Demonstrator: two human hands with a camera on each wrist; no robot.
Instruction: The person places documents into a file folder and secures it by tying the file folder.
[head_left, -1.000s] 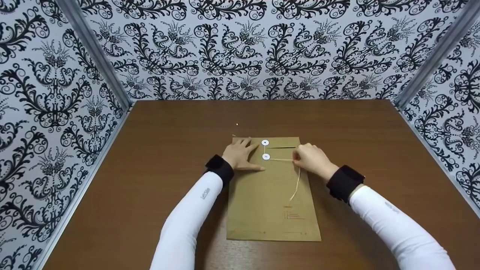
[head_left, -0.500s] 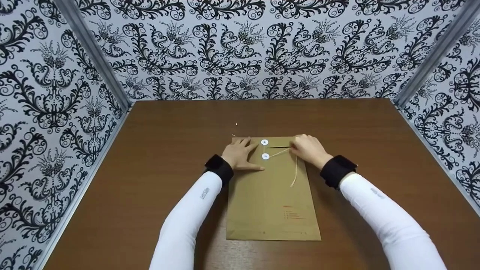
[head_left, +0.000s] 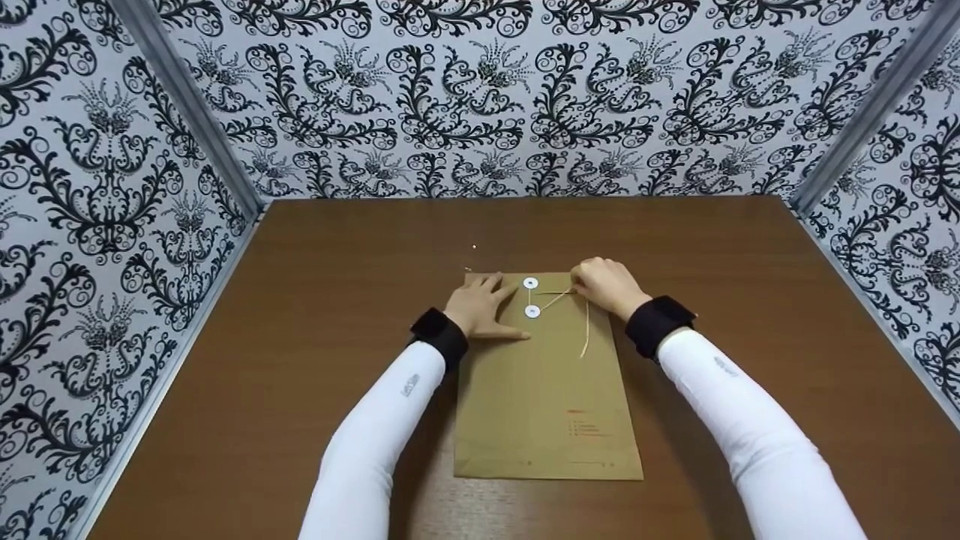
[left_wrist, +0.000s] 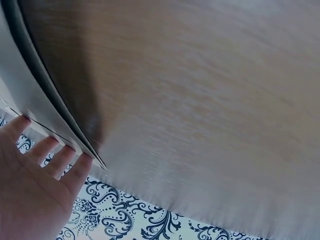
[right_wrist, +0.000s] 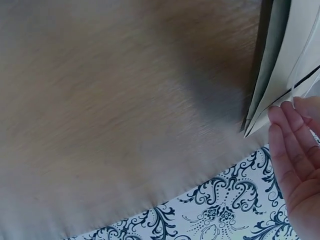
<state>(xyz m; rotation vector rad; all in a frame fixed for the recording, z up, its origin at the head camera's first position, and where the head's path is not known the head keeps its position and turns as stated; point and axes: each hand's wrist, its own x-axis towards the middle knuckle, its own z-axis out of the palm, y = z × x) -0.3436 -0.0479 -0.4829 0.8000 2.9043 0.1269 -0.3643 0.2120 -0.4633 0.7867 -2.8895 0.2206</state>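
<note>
A brown paper envelope (head_left: 540, 390) lies flat on the table, its flap at the far end. Two white button discs sit one above the other: the upper disc (head_left: 530, 283) on the flap, the lower disc (head_left: 532, 311) on the body. My left hand (head_left: 480, 309) rests spread on the envelope's upper left, also seen with fingers against its edge in the left wrist view. Between thumb and fingers, my right hand (head_left: 609, 286) pinches a thin pale string (head_left: 556, 299) running taut from the lower disc. The string's loose end hangs down over the envelope.
The brown wooden table (head_left: 337, 300) reaches back to walls (head_left: 465, 97) with black-and-white scroll patterns. A tiny white speck (head_left: 474, 247) and a small pale scrap (head_left: 468, 269) lie beyond the envelope's far left corner.
My right hand has moved up and slightly left with the string, which now slants upward from the lower disc. The loose end has been drawn up too. The left hand stays in place.
</note>
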